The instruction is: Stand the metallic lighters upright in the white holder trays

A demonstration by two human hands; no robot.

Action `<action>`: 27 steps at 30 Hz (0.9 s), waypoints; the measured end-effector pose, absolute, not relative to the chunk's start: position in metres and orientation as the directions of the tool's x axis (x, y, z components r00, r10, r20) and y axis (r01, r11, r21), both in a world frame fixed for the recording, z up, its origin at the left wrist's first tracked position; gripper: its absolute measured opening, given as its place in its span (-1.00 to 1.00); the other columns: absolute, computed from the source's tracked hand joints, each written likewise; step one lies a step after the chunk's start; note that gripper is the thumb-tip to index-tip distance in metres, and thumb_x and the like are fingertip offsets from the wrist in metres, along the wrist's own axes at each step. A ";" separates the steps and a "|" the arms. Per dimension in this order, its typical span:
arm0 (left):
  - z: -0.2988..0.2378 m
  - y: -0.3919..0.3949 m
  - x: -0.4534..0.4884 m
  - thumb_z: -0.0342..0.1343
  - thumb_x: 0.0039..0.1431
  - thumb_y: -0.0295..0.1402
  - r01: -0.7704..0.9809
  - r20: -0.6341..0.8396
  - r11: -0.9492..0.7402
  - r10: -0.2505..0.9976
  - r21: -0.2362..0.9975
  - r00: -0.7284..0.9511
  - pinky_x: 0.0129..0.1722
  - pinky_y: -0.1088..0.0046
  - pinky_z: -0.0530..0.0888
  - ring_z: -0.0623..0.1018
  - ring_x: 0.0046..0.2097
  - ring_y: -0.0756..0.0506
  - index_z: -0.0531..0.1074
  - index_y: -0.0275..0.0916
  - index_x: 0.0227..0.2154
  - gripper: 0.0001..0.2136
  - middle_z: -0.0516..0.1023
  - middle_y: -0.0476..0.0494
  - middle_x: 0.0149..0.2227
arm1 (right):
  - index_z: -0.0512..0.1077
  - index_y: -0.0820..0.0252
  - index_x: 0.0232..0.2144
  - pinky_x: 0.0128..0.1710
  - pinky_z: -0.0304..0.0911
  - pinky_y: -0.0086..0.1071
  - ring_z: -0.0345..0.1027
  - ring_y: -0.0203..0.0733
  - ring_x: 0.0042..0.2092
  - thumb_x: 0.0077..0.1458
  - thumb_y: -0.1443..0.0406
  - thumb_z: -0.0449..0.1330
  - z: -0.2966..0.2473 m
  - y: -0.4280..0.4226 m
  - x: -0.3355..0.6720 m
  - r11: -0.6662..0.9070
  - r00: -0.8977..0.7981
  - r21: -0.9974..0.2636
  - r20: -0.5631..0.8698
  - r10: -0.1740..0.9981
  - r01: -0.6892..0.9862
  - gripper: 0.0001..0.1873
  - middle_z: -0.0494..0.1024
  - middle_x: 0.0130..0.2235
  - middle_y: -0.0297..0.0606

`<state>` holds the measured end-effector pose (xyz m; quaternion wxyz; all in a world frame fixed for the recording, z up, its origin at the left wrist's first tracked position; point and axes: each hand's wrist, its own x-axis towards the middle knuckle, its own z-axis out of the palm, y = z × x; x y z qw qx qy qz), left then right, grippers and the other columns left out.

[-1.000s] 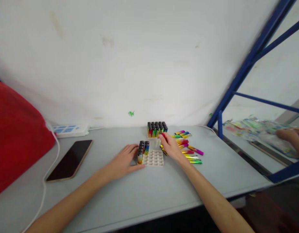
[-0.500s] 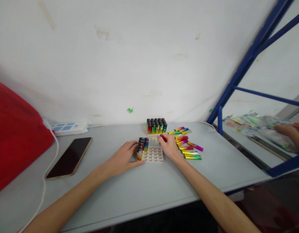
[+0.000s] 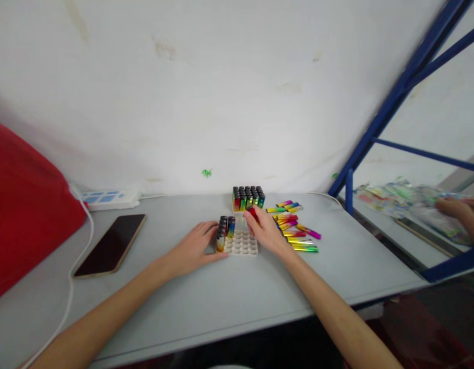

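Note:
A white tray [image 3: 242,245] with rows of round sockets lies in front of me. Several black-topped lighters [image 3: 222,225] stand upright along its left side, with a blue one [image 3: 231,227] beside them. My left hand [image 3: 197,242] is curved round the tray's left end, thumb at the front corner and fingers against the lighters. Over the tray's back right part, my right hand [image 3: 267,229] pinches a red lighter [image 3: 254,211], partly hidden by the fingers. Loose shiny lighters [image 3: 298,233] lie in a pile just right of that hand.
A block of upright lighters [image 3: 248,199] stands near the wall. At left are a phone [image 3: 111,245], a white power strip [image 3: 111,199], a cable and a red bag [image 3: 25,210]. Blue metal framing [image 3: 391,107] rises at right; beyond it, another person's hands [image 3: 456,207] hold clear plastic packaging.
My right hand has moved slightly left with the red lighter, in over the tray. My left hand keeps its place at the tray's left end.

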<state>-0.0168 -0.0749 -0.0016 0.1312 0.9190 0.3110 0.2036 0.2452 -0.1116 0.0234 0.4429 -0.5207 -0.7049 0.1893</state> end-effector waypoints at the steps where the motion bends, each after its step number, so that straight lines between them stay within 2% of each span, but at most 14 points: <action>1: -0.002 -0.075 -0.017 0.26 0.26 0.17 0.518 0.295 -0.771 0.627 0.371 0.721 0.39 0.00 0.40 0.47 0.33 -0.40 0.44 -0.21 0.27 -0.31 0.49 -0.38 0.31 | 0.28 0.05 -0.34 -0.27 0.21 -0.30 0.36 -0.12 -0.31 0.48 -0.02 -0.02 0.025 -0.114 0.245 0.418 -0.107 -0.704 0.442 0.891 0.574 -0.60 0.48 -0.36 -0.27; 4: -0.003 -0.075 -0.017 0.29 0.25 0.15 0.515 0.297 -0.766 0.631 0.384 0.717 0.39 -0.01 0.39 0.47 0.32 -0.40 0.45 -0.22 0.27 -0.31 0.49 -0.39 0.30 | 0.32 0.07 -0.36 -0.12 0.27 -0.25 0.39 -0.06 -0.18 0.50 -0.06 -0.03 0.028 -0.117 0.244 0.491 -0.176 -0.581 0.513 0.840 0.649 -0.53 0.50 -0.24 -0.16; 6: -0.003 -0.075 -0.017 0.29 0.25 0.16 0.513 0.298 -0.766 0.631 0.388 0.716 0.38 -0.01 0.39 0.47 0.32 -0.40 0.45 -0.22 0.27 -0.30 0.49 -0.40 0.30 | 0.33 0.07 -0.41 -0.15 0.25 -0.26 0.37 -0.07 -0.23 0.49 -0.10 -0.03 0.028 -0.116 0.244 0.466 -0.182 -0.532 0.499 0.847 0.707 -0.46 0.50 -0.31 -0.17; 10: -0.003 -0.076 -0.017 0.28 0.25 0.17 0.514 0.302 -0.762 0.635 0.394 0.711 0.36 -0.04 0.42 0.48 0.30 -0.41 0.45 -0.21 0.27 -0.30 0.50 -0.40 0.29 | 0.32 0.06 -0.48 -0.34 0.17 -0.31 0.31 -0.15 -0.45 0.46 -0.17 -0.01 0.029 -0.117 0.246 0.418 -0.218 -0.593 0.381 0.899 0.689 -0.39 0.47 -0.52 -0.29; 13: -0.002 -0.076 -0.017 0.30 0.26 0.13 0.515 0.295 -0.767 0.630 0.383 0.718 0.37 -0.01 0.40 0.47 0.32 -0.40 0.43 -0.19 0.29 -0.32 0.49 -0.37 0.30 | 0.39 0.07 -0.45 -0.38 0.21 -0.32 0.41 -0.14 -0.49 0.45 -0.17 0.02 0.030 -0.121 0.246 0.427 -0.289 -0.700 0.315 0.904 0.572 -0.41 0.57 -0.52 -0.29; 16: -0.003 -0.076 -0.017 0.30 0.26 0.12 0.504 0.307 -0.775 0.620 0.381 0.722 0.37 0.01 0.40 0.48 0.31 -0.38 0.43 -0.16 0.29 -0.33 0.50 -0.35 0.29 | 0.45 0.08 -0.41 -0.40 0.22 -0.34 0.46 -0.14 -0.48 0.43 -0.17 0.07 0.028 -0.122 0.244 0.422 -0.342 -0.745 0.272 0.899 0.517 -0.44 0.62 -0.50 -0.29; 18: -0.005 -0.076 -0.017 0.30 0.26 0.13 0.502 0.315 -0.774 0.622 0.386 0.717 0.37 0.00 0.40 0.48 0.31 -0.39 0.43 -0.17 0.29 -0.33 0.50 -0.35 0.29 | 0.46 0.09 -0.42 -0.41 0.19 -0.35 0.42 -0.16 -0.49 0.41 -0.17 0.10 0.025 -0.120 0.243 0.431 -0.352 -0.725 0.272 0.896 0.537 -0.44 0.59 -0.52 -0.30; 22: -0.008 -0.075 -0.018 0.30 0.26 0.14 0.501 0.320 -0.769 0.627 0.396 0.710 0.38 -0.02 0.38 0.47 0.32 -0.39 0.43 -0.19 0.29 -0.32 0.48 -0.37 0.31 | 0.39 0.09 -0.50 -0.38 0.10 -0.34 0.28 -0.20 -0.47 0.37 -0.20 0.15 0.020 -0.114 0.242 0.486 -0.325 -0.627 0.361 0.874 0.609 -0.40 0.48 -0.52 -0.31; 27: -0.005 -0.076 -0.018 0.28 0.28 0.13 0.506 0.294 -0.769 0.626 0.391 0.723 0.39 -0.02 0.37 0.45 0.33 -0.39 0.41 -0.19 0.30 -0.32 0.47 -0.37 0.32 | 0.39 0.11 -0.50 -0.40 0.01 -0.34 0.21 -0.23 -0.48 0.42 -0.15 0.11 0.017 -0.113 0.242 0.517 -0.354 -0.564 0.379 0.855 0.644 -0.40 0.44 -0.53 -0.33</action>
